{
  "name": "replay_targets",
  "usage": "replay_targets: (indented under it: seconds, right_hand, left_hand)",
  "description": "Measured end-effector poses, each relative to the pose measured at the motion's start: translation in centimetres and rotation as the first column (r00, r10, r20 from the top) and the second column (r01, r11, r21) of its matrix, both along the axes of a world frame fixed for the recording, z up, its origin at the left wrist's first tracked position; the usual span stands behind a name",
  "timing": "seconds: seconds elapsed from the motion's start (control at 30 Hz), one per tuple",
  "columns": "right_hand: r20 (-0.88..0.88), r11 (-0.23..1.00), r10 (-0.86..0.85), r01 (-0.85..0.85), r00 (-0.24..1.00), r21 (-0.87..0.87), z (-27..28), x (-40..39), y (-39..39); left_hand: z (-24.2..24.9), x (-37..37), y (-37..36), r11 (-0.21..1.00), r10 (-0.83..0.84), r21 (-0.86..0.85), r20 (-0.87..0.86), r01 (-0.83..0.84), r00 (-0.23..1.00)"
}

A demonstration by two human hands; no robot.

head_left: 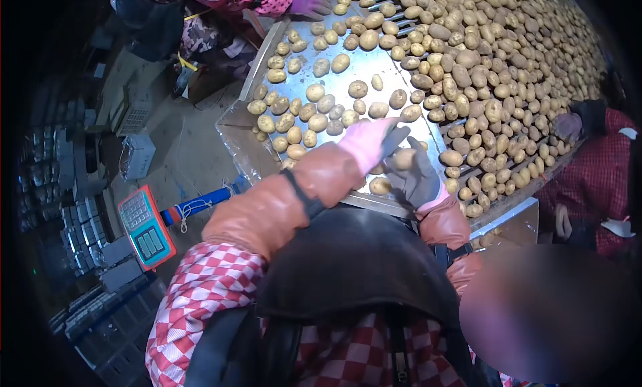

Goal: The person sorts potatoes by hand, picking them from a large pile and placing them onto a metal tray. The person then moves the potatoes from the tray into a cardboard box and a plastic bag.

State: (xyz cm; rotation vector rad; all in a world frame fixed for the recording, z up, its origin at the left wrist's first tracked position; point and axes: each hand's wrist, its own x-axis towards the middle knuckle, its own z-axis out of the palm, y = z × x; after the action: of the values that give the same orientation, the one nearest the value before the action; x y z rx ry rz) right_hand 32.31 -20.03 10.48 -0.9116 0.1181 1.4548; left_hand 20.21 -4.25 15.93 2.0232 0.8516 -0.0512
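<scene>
My left hand (pixel 376 144), in a pink and grey glove, reaches across the front of the metal tray (pixel 351 71) with its visible fingers stretched out. Close beside it, my right hand (pixel 416 178) wears a similar glove and has its fingers curled around a potato (pixel 403 159). Another potato (pixel 380 186) lies on the metal just below the hands. Several loose potatoes are spread over the tray beyond my left hand, one potato (pixel 378 110) near its fingertips. Part of my left palm is hidden.
A large heap of potatoes (pixel 495 73) covers the slatted surface at the right. Another person's gloved hand (pixel 309 3) rests at the tray's far end; a co-worker's sleeve (pixel 602 143) is at right. A scale display (pixel 146 228) stands at left, near crates (pixel 134 116).
</scene>
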Motion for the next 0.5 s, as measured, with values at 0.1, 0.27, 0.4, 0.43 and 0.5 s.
replay_targets:
  seconds: [0.1,0.27,0.4,0.43,0.5]
  right_hand:
    - [0.06,0.997,-0.054,0.057,0.997,-0.055,-2.8,3.1,-2.0]
    - [0.793,0.963,0.185,0.056,0.581,-0.265,1.2,8.6,-12.0]
    - [0.901,0.605,-0.015,0.722,0.433,-0.336,-2.5,15.3,-27.9]
    - [0.916,0.582,0.231,0.708,0.327,-0.4,-1.0,15.5,-29.8]
    - [0.831,0.477,0.557,0.813,0.014,-0.333,-2.7,17.2,-32.7]
  left_hand:
    - [-6.2,4.4,1.5,0.916,-0.155,0.391,0.127,0.095,0.98]
    - [-10.5,-4.9,4.2,0.809,-0.226,0.565,0.045,0.161,0.973]
    - [-10.0,-9.1,3.9,0.724,0.026,0.687,-0.108,0.056,0.994]
    - [-9.2,-8.4,3.6,0.704,0.13,0.71,-0.129,0.0,0.983]
    - [-9.0,-5.0,3.8,0.675,0.182,0.719,0.051,-0.163,0.982]
